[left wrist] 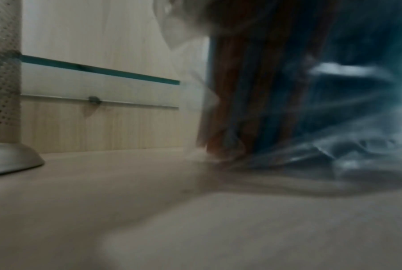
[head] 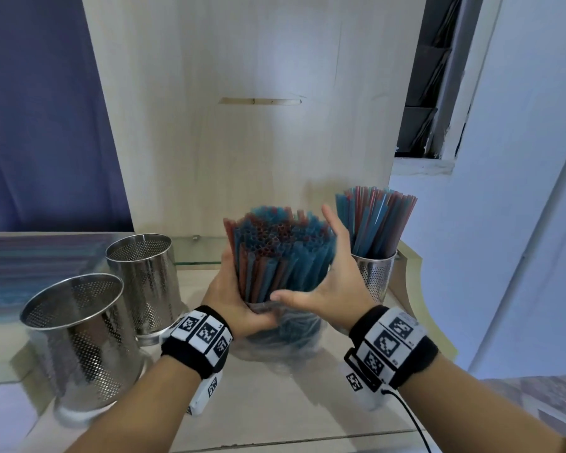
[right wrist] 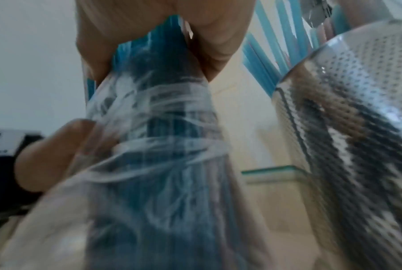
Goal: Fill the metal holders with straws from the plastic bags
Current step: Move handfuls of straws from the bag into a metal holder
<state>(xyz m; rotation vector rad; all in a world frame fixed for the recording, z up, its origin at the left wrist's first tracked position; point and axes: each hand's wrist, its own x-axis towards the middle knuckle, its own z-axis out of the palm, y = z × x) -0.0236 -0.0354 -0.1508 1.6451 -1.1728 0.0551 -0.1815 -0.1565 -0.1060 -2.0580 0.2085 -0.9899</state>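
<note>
Three perforated stainless-steel cylinder holders stand on the pale wooden counter (head: 275,420). The nearest perforated steel holder (head: 79,348) at the left front and the second perforated steel holder (head: 147,282) just behind it show only bare mesh inside. The third perforated steel holder (head: 374,276), at the right rear against the light wood back panel (head: 242,109), is packed with upright blue and red plastic straws (head: 376,220) that fan out above its rim.

Between the holders, a thick bundle of blue and red drinking straws (head: 275,253) stands upright on the counter, its lower part wrapped in a crumpled clear plastic bag (head: 285,338) pushed down around its base. The left hand (head: 232,299) grips the bundle's left side, fingers curled round the straws and the bunched plastic near the bag's upper edge. The right hand (head: 324,282) lies against the bundle's right side with fingers spread and extended upward and the thumb stretched across the front, cupping without closing round it; the right wrist view shows the palm (right wrist: 167,27) against the straw tops and plastic, though blurred. Both wrists wear black bands with printed square markers (head: 203,335). At far left, a flat pack of blue and red straws (head: 30,266) lies on a glass shelf (head: 196,256)
</note>
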